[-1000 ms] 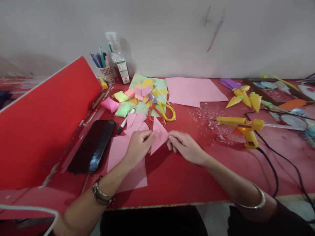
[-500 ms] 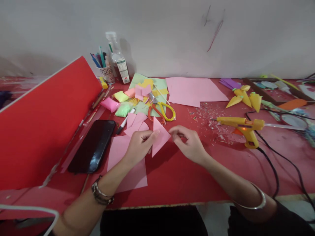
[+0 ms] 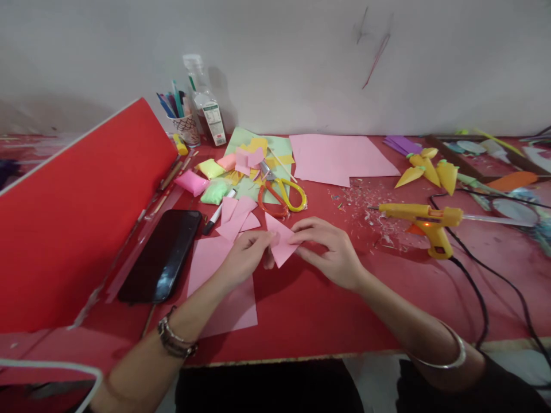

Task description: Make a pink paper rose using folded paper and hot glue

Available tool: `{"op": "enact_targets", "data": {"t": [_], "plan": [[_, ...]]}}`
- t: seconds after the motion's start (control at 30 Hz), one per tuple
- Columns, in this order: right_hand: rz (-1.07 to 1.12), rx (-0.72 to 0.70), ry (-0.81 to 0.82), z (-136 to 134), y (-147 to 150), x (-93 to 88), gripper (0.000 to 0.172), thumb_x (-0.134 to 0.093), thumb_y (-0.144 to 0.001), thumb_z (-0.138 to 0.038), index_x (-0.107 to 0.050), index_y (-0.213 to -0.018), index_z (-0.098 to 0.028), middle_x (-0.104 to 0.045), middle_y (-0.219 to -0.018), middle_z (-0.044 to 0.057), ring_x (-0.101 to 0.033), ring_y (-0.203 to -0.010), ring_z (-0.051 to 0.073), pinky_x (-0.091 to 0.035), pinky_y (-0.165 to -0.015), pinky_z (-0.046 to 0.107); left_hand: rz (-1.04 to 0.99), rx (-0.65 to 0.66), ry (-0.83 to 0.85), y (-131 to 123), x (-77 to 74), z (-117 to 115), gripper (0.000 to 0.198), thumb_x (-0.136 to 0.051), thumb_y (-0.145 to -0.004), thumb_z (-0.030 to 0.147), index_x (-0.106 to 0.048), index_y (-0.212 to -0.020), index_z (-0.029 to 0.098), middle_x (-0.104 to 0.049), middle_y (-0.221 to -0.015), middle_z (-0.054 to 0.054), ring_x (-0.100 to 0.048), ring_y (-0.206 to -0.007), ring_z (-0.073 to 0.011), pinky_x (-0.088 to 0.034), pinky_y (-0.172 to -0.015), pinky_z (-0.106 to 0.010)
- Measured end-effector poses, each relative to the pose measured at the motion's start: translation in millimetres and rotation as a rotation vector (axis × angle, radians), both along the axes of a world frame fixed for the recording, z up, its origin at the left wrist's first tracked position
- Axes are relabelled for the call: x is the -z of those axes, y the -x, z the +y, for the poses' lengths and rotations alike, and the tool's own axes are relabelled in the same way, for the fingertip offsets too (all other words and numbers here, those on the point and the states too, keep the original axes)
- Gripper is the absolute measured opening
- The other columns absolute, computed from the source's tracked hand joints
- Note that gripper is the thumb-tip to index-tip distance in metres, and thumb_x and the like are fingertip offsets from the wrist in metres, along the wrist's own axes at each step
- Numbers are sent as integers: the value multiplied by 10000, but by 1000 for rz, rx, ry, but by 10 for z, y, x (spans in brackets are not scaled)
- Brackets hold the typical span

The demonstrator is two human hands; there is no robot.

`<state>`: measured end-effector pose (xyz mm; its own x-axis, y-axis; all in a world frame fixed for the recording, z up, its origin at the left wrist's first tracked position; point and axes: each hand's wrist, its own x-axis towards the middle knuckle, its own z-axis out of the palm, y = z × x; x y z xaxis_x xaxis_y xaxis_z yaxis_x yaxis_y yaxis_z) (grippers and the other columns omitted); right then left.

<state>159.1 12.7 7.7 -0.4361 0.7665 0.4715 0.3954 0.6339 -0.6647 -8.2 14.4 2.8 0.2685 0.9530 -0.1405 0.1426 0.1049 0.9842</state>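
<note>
A small pink paper piece (image 3: 280, 241) is held just above the red table (image 3: 327, 310) between both hands. My left hand (image 3: 245, 257) pinches its left side with closed fingers. Closed over its right edge is my right hand (image 3: 331, 249), fingers curled on the paper. Under my left hand lies a larger pink sheet (image 3: 219, 287). Behind the hands are loose pink offcuts (image 3: 236, 217) and yellow-and-orange scissors (image 3: 282, 195).
A yellow glue gun (image 3: 424, 221) with a black cord stands to the right, beside paper scraps. A black phone (image 3: 161, 255) and a tilted red board (image 3: 73, 212) are left. Farther back are a pen cup (image 3: 183, 123), a bottle (image 3: 205, 103), clay packets, a big pink sheet (image 3: 338, 158) and yellow cones (image 3: 426, 169).
My right hand let go of the paper's right corner, lifted, then came back down and closed on the piece. The paper has been turned and lowered a little. My left hand kept its hold.
</note>
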Motion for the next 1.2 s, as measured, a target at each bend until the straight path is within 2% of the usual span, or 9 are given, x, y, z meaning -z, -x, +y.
{"op": "enact_targets", "data": {"t": [0.07, 0.2, 0.4, 0.47, 0.77, 0.9, 0.97, 1.07, 1.2], "plan": [[24, -1, 38, -3, 1, 1, 107, -519, -779, -217, -626, -778, -218, -590, -862, 34, -561, -800, 138, -458, -725, 295, 32, 18, 32, -4, -24, 0, 375, -416, -762, 334, -453, -429, 166, -462, -384, 33, -447, -417, -79, -381, -484, -206], [105, 0, 136, -2, 11, 0, 94, -543, -766, -226, -619, -716, -201, -598, -813, 35, -563, -771, 132, -456, -712, 286, 14, 106, -11, -5, -56, -4, 367, -347, -776, 279, -463, -449, 159, -470, -429, 26, -441, -437, -77, -373, -490, -201], [263, -35, 414, -5, 51, 4, 96, -524, -767, -203, -559, -684, -172, -552, -606, -17, -509, -529, 70, -430, -511, 203, 46, 247, -81, 9, -47, -11, 324, -271, -727, 177, -529, -533, 145, -505, -509, 1, -446, -470, -84, -360, -467, -193], [284, -26, 455, -10, 66, 6, 98, -510, -768, -198, -536, -679, -167, -539, -576, -29, -481, -486, 54, -412, -480, 187, 52, 268, -82, 11, -48, -14, 324, -268, -710, 169, -554, -561, 137, -504, -513, -1, -446, -470, -85, -363, -468, -193], [240, 22, 436, -42, 62, 6, 117, -505, -772, -211, -468, -670, -168, -528, -561, -38, -455, -475, 42, -377, -460, 175, 29, 315, -121, 22, -41, -21, 357, -241, -743, 170, -574, -624, 129, -511, -532, 3, -456, -480, -85, -380, -484, -191], [197, 28, 385, -48, 60, 14, 106, -490, -778, -179, -446, -683, -172, -520, -566, -41, -464, -488, 43, -375, -470, 170, 20, 294, -184, 17, 0, -16, 429, -210, -811, 278, -536, -569, 138, -507, -506, 3, -458, -464, -85, -387, -493, -202], [167, 31, 332, -47, 60, 24, 96, -488, -777, -164, -449, -690, -171, -530, -583, -37, -486, -516, 47, -382, -489, 168, 80, 278, -220, 3, 10, -20, 401, -306, -802, 349, -509, -524, 143, -495, -478, 13, -452, -448, -83, -371, -473, -200], [132, 35, 271, -46, 55, 34, 91, -483, -781, -157, -457, -695, -171, -540, -604, -32, -509, -544, 50, -391, -508, 164, 202, 245, -251, -18, 13, -28, 345, -450, -761, 334, -493, -477, 142, -505, -456, 21, -463, -444, -79, -353, -460, -187], [105, 31, 266, -53, 45, 34, 88, -472, -794, -167, -451, -709, -176, -544, -604, -32, -524, -555, 57, -400, -519, 169, 246, 302, -236, -12, 25, -25, 428, -407, -815, 311, -523, -442, 138, -530, -437, 14, -490, -442, -71, -366, -479, -176]]}}
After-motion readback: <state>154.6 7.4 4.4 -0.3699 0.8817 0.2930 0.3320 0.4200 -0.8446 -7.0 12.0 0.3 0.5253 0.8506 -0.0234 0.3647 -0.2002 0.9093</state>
